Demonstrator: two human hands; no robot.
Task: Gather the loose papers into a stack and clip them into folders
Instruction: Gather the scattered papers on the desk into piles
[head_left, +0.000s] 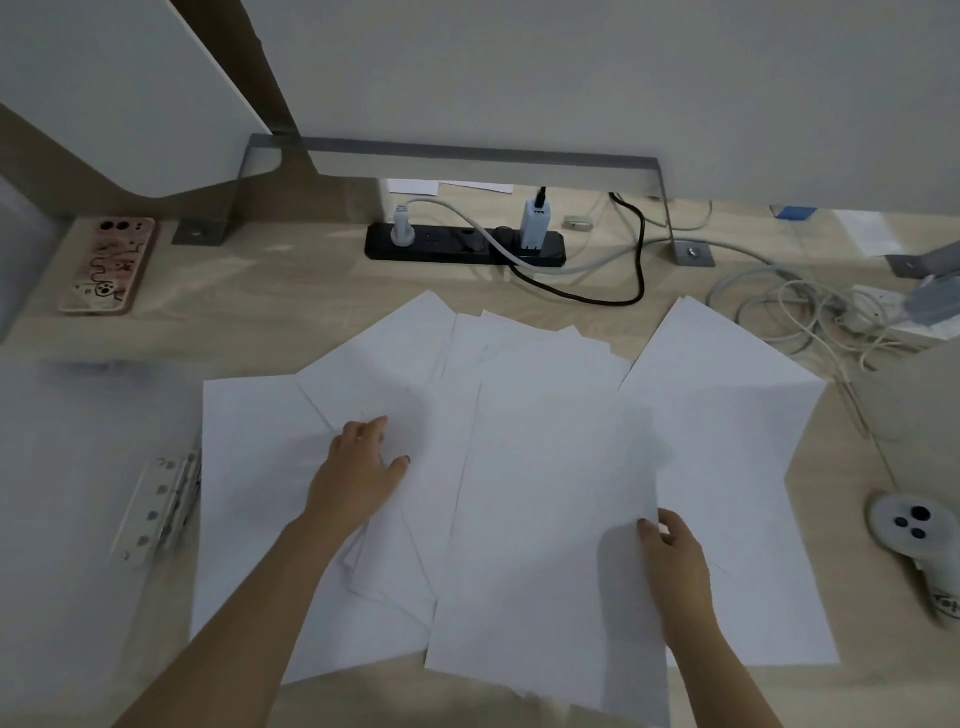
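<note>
1. Head view: papers (545, 467) are white sheets, fanned loose & overlapping across the middle of the desk (260, 291), from its front edge back toward the power strip (462, 244). Not squared into a stack.
2. Left hand (358, 470): forearm comes in from the front-left. Palm is down, flat on the sheets left of centre, fingers straight & a bit spread, thumb out to the right. It presses the paper and grips nothing.
3. Right hand (675, 551): forearm comes in over the front edge, right of centre. Thumb lies on top of the right edge of the big front sheet w/ fingers curled behind it, so it pinches that sheet.
4. Punched strip (150, 512): white, row of holes, angled, just beside the leftmost sheet near the desk's left edge.
5. Phone (106, 265) lies back up at the back-left corner. Cables (805, 312) are tangled back-right. Controller (919, 535), white, sits by the right edge, near the rightmost sheet.
</note>
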